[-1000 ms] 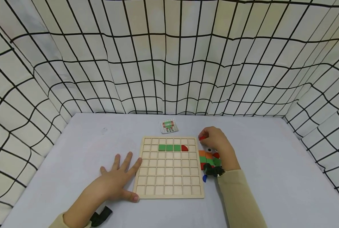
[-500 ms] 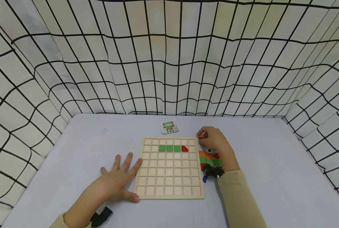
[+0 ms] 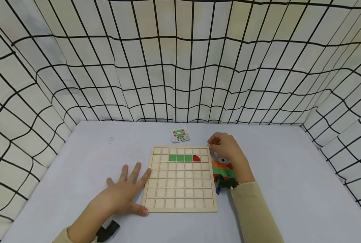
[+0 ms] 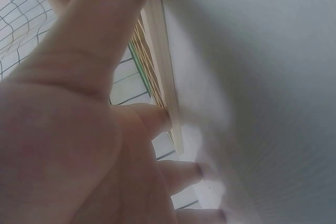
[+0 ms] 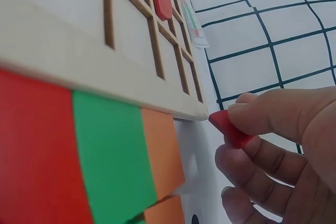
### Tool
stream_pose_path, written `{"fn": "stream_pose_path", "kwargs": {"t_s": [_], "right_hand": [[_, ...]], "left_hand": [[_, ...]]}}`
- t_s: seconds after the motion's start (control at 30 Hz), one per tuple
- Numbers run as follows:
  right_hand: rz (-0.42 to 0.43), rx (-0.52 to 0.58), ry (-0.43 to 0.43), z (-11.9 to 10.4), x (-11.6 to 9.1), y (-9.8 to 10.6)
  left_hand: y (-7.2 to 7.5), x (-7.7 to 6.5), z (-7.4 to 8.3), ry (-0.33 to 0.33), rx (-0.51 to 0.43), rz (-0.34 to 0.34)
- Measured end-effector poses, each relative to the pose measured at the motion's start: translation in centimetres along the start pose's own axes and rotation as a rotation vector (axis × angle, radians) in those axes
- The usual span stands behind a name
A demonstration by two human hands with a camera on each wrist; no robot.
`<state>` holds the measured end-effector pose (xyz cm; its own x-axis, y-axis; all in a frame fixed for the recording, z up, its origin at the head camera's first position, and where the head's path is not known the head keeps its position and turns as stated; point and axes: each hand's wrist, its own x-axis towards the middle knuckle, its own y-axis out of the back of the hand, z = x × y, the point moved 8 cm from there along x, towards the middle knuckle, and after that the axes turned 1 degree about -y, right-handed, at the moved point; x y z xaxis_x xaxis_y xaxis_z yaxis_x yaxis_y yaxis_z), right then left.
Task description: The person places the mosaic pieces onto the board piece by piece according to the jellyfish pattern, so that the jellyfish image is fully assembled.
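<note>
A wooden grid board [image 3: 180, 184] lies flat on the white table. Three green square tiles [image 3: 180, 157] and a red quarter-round tile [image 3: 197, 157] fill part of its second row from the far side. My left hand [image 3: 122, 192] is spread at the board's left side, forefinger and thumb touching its edge; the left wrist view shows fingertips against the wooden rim [image 4: 161, 61]. Beside the far right corner, my right hand [image 3: 226, 146] pinches a small red tile with a curved edge [image 5: 231, 128] between thumb and fingers, raised off the table in the right wrist view.
Orange, green and red tiles [image 3: 222, 168] are grouped against the board's right edge, partly under the right wrist. Near them lie a white eye tile [image 3: 223, 160] and a blue piece [image 3: 218, 190]. A picture card [image 3: 179, 134] lies beyond the board. Black netting [image 3: 183, 67] surrounds the table.
My right hand has shifted slightly up and left with the red tile, which has turned in the fingers. The left hand and the board stay put.
</note>
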<state>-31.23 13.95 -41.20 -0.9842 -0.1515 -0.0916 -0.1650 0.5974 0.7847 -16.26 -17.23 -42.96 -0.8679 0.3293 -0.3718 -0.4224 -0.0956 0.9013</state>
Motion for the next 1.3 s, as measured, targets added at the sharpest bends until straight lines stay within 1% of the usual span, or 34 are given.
{"fn": "stream_pose_path", "kwargs": {"t_s": [0.13, 0.27, 0.5, 0.87, 1.0, 1.3], "right_hand": [[0.004, 0.012, 0.022, -0.1, 0.1, -0.1], [-0.004, 0.052, 0.04, -0.3, 0.2, -0.2], [-0.016, 0.127, 0.088, -1.5, 0.4, -0.5], [-0.071, 0.265, 0.134, -3.2, -0.2, -1.6], [-0.104, 0.305, 0.156, -4.2, -0.6, -2.2], [-0.158, 0.365, 0.219, -6.4, -1.0, -3.5]], "left_hand": [[0.0, 0.0, -0.1, 0.004, 0.0, -0.002], [0.0, 0.0, -0.1, 0.005, -0.002, -0.002], [0.2, -0.2, 0.0, -0.002, 0.001, 0.006], [0.1, -0.1, 0.0, -0.022, -0.002, 0.018], [-0.1, 0.0, -0.1, -0.022, 0.003, 0.021], [-0.1, 0.0, -0.3, -0.012, 0.032, 0.019]]}}
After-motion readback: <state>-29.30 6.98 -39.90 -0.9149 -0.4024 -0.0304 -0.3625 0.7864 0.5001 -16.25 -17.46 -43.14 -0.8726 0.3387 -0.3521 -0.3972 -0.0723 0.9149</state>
